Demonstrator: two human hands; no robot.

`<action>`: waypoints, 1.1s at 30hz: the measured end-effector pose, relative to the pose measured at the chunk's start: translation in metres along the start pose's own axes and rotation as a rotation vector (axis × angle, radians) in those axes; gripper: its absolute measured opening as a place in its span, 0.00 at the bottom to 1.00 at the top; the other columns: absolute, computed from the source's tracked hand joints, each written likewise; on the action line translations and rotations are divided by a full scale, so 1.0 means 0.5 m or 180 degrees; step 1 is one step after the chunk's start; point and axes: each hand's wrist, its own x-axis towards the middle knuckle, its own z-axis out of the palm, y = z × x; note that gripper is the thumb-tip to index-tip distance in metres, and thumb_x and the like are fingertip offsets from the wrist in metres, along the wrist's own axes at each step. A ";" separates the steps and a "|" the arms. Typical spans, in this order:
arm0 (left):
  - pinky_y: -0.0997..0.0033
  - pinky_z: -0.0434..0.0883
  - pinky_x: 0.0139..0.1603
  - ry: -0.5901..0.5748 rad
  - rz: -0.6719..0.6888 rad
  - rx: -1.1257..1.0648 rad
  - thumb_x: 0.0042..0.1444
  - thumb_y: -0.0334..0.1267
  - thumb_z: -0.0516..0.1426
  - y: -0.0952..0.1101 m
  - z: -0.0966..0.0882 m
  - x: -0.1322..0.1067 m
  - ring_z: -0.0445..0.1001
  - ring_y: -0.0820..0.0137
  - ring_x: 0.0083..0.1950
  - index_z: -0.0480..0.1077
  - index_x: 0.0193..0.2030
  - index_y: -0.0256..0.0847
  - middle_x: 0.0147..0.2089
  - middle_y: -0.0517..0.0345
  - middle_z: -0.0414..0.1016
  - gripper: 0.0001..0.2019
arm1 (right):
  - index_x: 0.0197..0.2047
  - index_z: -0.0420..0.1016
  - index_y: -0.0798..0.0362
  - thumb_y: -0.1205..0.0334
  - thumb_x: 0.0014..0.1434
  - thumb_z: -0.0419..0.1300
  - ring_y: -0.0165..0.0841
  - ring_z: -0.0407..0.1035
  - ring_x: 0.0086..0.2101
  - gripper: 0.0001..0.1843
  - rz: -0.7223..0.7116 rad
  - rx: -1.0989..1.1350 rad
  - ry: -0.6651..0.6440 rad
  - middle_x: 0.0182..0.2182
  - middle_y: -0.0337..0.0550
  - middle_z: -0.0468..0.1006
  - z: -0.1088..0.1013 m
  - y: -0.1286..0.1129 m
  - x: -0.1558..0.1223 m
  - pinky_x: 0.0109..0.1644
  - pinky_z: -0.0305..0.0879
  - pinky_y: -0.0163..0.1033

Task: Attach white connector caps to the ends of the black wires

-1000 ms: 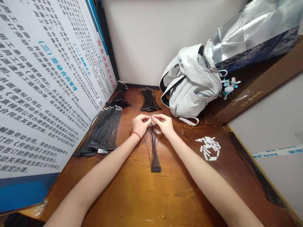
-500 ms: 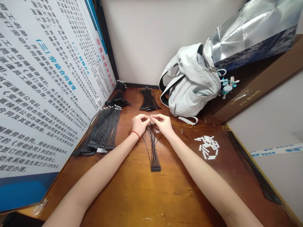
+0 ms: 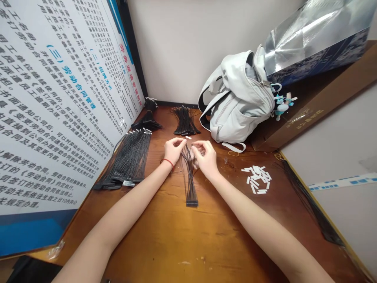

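Observation:
A black wire harness (image 3: 192,188) lies in front of me, its wide black connector (image 3: 192,203) toward me and its loose wire ends fanned out between my hands. My left hand (image 3: 173,151) is closed in a pinch at the far end of the wires. At its fingertips sits a small white connector housing (image 3: 188,137). Just right of it, my right hand (image 3: 206,157) pinches the end of one black wire, thumb against forefinger. The two sets of fingertips are slightly apart.
White connector housings (image 3: 256,180) lie loose in a pile on the wooden table (image 3: 165,236) at right. Finished-looking harnesses (image 3: 131,157) are stacked at left, with black wire bundles (image 3: 186,121) behind. A pale backpack (image 3: 235,106) stands at back right, beside a cardboard box (image 3: 312,114).
My hands have moved apart: the right one has drawn slightly right, with a wire end at its fingertips. The white connector now shows clearly beside my left fingertips.

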 end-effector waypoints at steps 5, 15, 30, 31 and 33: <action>0.72 0.69 0.37 0.0028 -0.0017 -0.0035 0.45 0.39 0.60 -0.002 -0.001 0.002 0.72 0.71 0.31 0.74 0.27 0.36 0.28 0.56 0.76 0.08 | 0.29 0.73 0.52 0.67 0.53 0.57 0.30 0.64 0.29 0.04 -0.0155 -0.0328 -0.1102 0.26 0.39 0.69 -0.051 -0.058 -0.126 0.34 0.61 0.35; 0.73 0.68 0.35 0.0108 0.0012 -0.0024 0.46 0.38 0.59 -0.004 -0.001 0.004 0.71 0.72 0.30 0.73 0.26 0.36 0.26 0.57 0.75 0.07 | 0.31 0.76 0.50 0.70 0.48 0.61 0.33 0.64 0.34 0.07 0.0233 -0.0776 -0.1531 0.28 0.39 0.70 -0.065 -0.082 -0.174 0.41 0.59 0.38; 0.73 0.69 0.35 0.0134 0.0073 -0.0054 0.46 0.38 0.59 -0.006 -0.002 0.000 0.72 0.72 0.30 0.73 0.26 0.36 0.26 0.57 0.75 0.07 | 0.29 0.73 0.52 0.71 0.41 0.61 0.34 0.62 0.35 0.09 0.0715 -0.1081 -0.1576 0.30 0.38 0.70 -0.047 -0.108 -0.172 0.40 0.55 0.38; 0.73 0.69 0.35 0.0137 0.0070 -0.0051 0.46 0.38 0.59 -0.006 -0.003 0.000 0.72 0.72 0.30 0.73 0.26 0.36 0.26 0.57 0.75 0.07 | 0.28 0.72 0.52 0.71 0.40 0.61 0.34 0.62 0.36 0.09 0.0746 -0.1155 -0.1552 0.30 0.38 0.70 -0.044 -0.110 -0.172 0.40 0.54 0.38; 0.72 0.69 0.36 0.0144 0.0055 -0.0051 0.46 0.38 0.59 -0.005 -0.003 -0.001 0.72 0.72 0.30 0.73 0.26 0.36 0.26 0.57 0.75 0.07 | 0.27 0.72 0.52 0.71 0.40 0.61 0.34 0.62 0.35 0.08 0.0785 -0.1313 -0.1495 0.30 0.38 0.70 -0.038 -0.114 -0.174 0.40 0.52 0.38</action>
